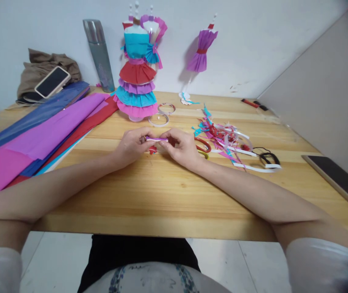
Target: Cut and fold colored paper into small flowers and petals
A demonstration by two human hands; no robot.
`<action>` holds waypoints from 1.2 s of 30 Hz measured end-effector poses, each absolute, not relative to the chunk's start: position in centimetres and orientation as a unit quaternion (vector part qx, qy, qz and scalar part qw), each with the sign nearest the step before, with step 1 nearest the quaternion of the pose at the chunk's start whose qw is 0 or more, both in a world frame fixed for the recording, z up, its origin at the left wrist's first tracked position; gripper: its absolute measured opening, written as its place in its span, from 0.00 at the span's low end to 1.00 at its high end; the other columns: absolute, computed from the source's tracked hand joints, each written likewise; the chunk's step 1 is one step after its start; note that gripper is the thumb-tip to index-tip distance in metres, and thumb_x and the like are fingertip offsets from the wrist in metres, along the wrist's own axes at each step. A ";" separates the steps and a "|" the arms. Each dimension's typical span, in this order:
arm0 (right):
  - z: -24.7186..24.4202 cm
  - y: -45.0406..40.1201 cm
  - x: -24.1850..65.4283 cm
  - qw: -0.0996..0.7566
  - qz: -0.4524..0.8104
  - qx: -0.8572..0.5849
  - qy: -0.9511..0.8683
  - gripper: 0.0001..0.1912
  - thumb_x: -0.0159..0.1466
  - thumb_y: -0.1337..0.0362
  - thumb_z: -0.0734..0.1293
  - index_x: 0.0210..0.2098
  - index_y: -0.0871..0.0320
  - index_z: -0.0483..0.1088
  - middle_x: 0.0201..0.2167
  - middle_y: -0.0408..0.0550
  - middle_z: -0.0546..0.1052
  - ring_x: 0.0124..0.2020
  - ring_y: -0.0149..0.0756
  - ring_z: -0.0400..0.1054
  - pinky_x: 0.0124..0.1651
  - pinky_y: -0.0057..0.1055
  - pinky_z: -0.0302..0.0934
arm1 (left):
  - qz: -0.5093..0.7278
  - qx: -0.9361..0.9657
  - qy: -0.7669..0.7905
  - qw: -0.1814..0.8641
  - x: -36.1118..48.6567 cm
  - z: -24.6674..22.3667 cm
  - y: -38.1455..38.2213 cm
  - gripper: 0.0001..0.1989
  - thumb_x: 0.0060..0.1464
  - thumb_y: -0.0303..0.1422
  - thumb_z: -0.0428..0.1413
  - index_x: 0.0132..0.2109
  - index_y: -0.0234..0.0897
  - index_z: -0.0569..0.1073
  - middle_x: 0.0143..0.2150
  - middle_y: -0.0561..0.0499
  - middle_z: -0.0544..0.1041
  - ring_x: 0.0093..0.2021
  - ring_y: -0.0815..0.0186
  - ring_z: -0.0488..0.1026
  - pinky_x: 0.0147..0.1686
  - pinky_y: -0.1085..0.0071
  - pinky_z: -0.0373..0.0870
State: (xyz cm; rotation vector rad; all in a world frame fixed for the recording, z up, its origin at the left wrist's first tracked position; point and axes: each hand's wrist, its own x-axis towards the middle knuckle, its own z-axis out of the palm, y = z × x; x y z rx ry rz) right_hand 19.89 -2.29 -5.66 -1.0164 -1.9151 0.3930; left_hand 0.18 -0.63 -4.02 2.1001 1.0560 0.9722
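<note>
A small folded strip of purple paper with a pale lower edge is pinched between my two hands, just above the table. My left hand grips its left end between thumb and fingers. At the right end, my right hand holds it the same way. Beneath the strip lies a small red scrap. Scissors with red and yellow handles rest beside my right hand, their blades hidden behind it. Two rolls of tape lie beyond my hands.
Dress forms in ruffled paper stand at the back, with a purple one further right. Coloured paper sheets cover the left side. Paper scraps are heaped at right, near a dark phone. A bottle stands against the wall.
</note>
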 end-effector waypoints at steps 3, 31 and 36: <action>-5.9 -2.1 19.8 0.460 0.226 -0.419 -0.749 0.08 0.63 0.59 0.67 0.33 0.58 0.73 0.23 0.42 0.73 0.24 0.30 0.63 0.28 0.29 0.58 | 0.371 0.806 0.395 0.239 0.1 -4.0 -0.6 0.05 0.55 0.33 0.60 0.33 0.37 0.76 0.28 0.52 0.77 0.28 0.69 0.71 0.31 0.72 0.66; -6.7 -1.7 19.9 0.472 0.285 -0.409 -0.727 0.16 0.60 0.55 0.70 0.42 0.58 0.71 0.26 0.40 0.70 0.24 0.29 0.61 0.28 0.29 0.58 | 0.334 0.795 0.405 0.305 0.3 -4.1 -0.4 0.10 0.56 0.37 0.58 0.40 0.36 0.80 0.27 0.52 0.78 0.26 0.69 0.72 0.28 0.74 0.66; -6.7 -1.9 19.9 0.474 0.263 -0.398 -0.740 0.18 0.62 0.56 0.69 0.48 0.56 0.67 0.27 0.40 0.69 0.24 0.30 0.62 0.28 0.29 0.58 | 0.341 0.804 0.404 0.273 0.3 -3.8 -0.5 0.10 0.56 0.37 0.58 0.39 0.36 0.81 0.28 0.51 0.79 0.28 0.67 0.73 0.28 0.73 0.65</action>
